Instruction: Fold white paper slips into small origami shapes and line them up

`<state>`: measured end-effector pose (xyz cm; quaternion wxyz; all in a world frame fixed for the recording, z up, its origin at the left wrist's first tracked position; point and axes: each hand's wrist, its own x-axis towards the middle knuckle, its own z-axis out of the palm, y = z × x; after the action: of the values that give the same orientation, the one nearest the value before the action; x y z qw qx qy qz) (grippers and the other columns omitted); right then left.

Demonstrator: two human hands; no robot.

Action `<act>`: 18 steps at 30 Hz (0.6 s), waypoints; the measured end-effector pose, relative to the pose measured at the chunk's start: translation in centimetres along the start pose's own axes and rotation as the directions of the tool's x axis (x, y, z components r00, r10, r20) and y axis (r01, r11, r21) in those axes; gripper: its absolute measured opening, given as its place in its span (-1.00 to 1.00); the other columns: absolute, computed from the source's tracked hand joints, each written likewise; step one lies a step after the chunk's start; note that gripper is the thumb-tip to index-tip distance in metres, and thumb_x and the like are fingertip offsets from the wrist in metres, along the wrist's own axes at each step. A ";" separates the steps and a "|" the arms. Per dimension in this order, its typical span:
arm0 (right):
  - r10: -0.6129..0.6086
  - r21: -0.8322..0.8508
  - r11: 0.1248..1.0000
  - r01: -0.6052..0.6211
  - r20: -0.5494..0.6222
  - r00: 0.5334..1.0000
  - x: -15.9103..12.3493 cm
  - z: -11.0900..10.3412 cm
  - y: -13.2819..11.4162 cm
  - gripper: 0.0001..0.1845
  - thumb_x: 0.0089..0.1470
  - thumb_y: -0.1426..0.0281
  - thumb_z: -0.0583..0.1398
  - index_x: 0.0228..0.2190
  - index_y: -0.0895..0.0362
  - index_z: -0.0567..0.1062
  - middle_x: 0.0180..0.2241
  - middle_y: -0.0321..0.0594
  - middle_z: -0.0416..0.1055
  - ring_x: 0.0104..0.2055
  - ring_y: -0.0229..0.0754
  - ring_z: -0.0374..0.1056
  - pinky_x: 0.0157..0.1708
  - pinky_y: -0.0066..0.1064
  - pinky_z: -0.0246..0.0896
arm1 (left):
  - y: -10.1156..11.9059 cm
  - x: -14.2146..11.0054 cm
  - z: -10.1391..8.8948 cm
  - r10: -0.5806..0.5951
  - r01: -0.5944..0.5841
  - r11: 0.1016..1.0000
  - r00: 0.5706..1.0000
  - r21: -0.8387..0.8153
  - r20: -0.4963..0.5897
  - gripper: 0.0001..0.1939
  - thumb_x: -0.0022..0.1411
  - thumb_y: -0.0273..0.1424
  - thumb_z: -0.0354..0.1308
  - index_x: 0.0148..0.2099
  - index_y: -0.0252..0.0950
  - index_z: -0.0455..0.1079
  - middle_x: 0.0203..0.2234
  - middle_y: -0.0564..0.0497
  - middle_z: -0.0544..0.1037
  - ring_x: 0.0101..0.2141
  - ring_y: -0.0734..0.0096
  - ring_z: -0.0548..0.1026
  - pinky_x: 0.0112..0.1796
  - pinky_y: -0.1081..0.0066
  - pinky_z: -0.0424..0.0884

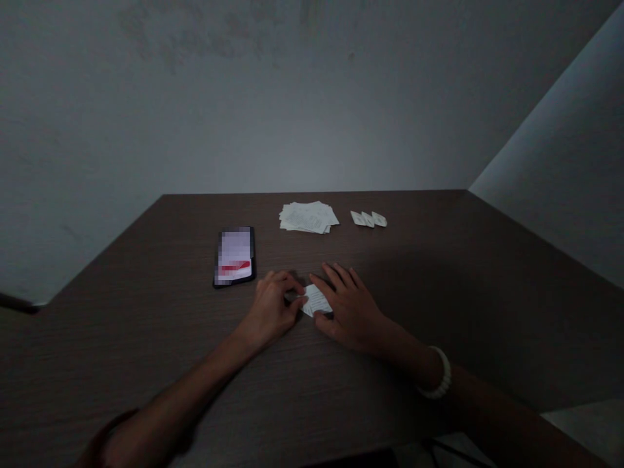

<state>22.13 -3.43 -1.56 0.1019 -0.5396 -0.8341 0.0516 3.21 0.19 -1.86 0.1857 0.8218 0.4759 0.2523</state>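
A small folded piece of printed paper (316, 299) lies on the dark wooden table between my two hands. My left hand (274, 305) pinches the paper's left corner between thumb and forefinger. Over its right side rests my right hand (351, 311), its fingers stretched out and spread, the thumb at the lower edge. Part of the paper is hidden under the right fingers. A white beaded bracelet (444, 372) circles my right wrist.
A phone (236, 253) with its screen lit lies left of my hands. Farther back are a loose stack of printed paper sheets (308, 217) and several small folded papers (369, 220) in a row. Beyond the table (146, 312) stands a grey wall (312, 117).
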 end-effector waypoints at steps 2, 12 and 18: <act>0.003 0.001 1.000 -0.003 0.005 1.000 0.0 0.0 0.0 -0.29 0.10 0.13 0.08 0.23 0.11 0.14 0.31 0.02 -0.06 0.33 0.15 -0.15 0.25 0.06 -0.28 | 0.0 0.1 -0.1 -0.007 0.007 1.000 1.000 0.004 0.010 -0.94 0.11 -0.49 0.25 -0.31 -0.25 0.50 -0.32 0.00 0.51 -0.19 0.19 0.40 -0.13 0.17 0.28; -0.025 0.033 0.999 0.026 -0.050 0.998 0.0 -0.3 0.0 -0.27 0.05 0.14 0.13 0.21 0.14 0.16 0.27 0.04 0.00 0.30 0.14 -0.13 0.24 0.02 -0.28 | -0.1 0.0 -0.8 0.061 -0.063 0.998 0.996 0.022 0.057 -0.94 0.15 -0.45 0.22 -0.31 -0.24 0.53 -0.28 -0.02 0.53 -0.18 0.20 0.42 -0.14 0.19 0.28; -0.171 0.116 0.975 0.189 -0.150 0.974 0.2 -1.2 0.4 -0.54 -0.02 0.26 0.23 -0.06 0.15 0.42 0.10 -0.01 0.23 0.16 0.05 0.07 0.12 -0.14 -0.04 | -0.9 -0.6 -1.7 0.154 -0.152 0.988 0.984 -0.038 0.093 -0.94 0.16 -0.43 0.22 -0.30 -0.22 0.53 -0.20 -0.02 0.55 -0.14 0.22 0.44 -0.10 0.20 0.31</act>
<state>22.63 -3.10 -0.43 0.1991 -0.4563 -0.8653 0.0586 1.40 0.20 -1.13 0.2008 0.8641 0.3981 0.2335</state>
